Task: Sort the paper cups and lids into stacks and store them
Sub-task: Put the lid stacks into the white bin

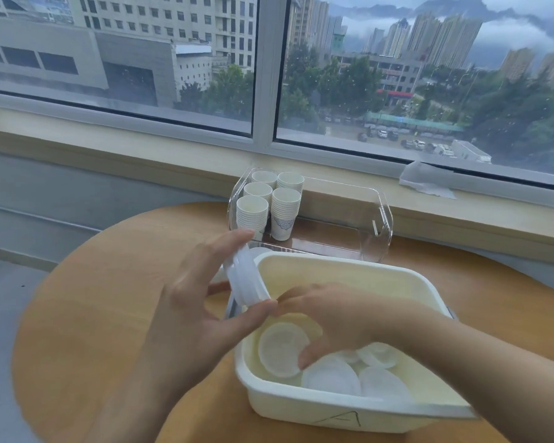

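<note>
My left hand (202, 302) grips a small stack of white lids (245, 278) on edge, between thumb and fingers, over the left rim of the cream tub (333, 263). Inside the tub my right hand (330, 318) pinches a single round white lid (282, 350) that stands tilted against the tub's left side. Several more loose lids (375, 375) lie on the tub's bottom. Behind the tub, a clear plastic bin (381, 219) holds several stacks of white paper cups (271, 203) in its left part.
Tub and bin sit on a round wooden table (93, 298) by a window sill. Crumpled white paper (426, 180) lies on the sill at the right. The bin's right part holds nothing. Another white lid peeks out between bin and tub.
</note>
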Tool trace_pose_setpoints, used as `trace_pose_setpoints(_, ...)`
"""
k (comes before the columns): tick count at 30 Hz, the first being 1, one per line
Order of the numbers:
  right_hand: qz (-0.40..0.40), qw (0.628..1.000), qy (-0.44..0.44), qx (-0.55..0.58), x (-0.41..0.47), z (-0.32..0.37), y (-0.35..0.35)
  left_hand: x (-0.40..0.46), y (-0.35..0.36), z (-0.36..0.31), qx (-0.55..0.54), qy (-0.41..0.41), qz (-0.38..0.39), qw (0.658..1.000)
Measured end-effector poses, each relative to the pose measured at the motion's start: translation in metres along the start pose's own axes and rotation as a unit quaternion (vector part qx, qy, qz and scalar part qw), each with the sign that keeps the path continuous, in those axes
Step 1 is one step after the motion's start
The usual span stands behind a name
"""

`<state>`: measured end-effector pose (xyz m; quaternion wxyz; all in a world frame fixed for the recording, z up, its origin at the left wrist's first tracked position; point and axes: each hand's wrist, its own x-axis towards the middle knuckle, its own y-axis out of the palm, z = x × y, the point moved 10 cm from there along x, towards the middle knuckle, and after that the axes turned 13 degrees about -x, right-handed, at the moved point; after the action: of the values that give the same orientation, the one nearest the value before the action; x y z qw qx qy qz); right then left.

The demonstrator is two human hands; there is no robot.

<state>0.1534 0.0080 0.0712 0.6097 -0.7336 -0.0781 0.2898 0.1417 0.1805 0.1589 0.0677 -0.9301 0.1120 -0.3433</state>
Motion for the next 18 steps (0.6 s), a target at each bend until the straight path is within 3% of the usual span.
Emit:
trace_pose_setpoints(9,0.038,0.999,-0.011,-0.029,0.021,0.010,0.030,-0.004,-0.003,0.012,-0.010,-0.003,0.000,1.000)
trace_pose_setpoints(18,-0.033,0.997,-0.004,-0.074,0.019,0.006,0.011,-0.003,0.001,0.013,-0.034,-0.016,0.008,0.999)
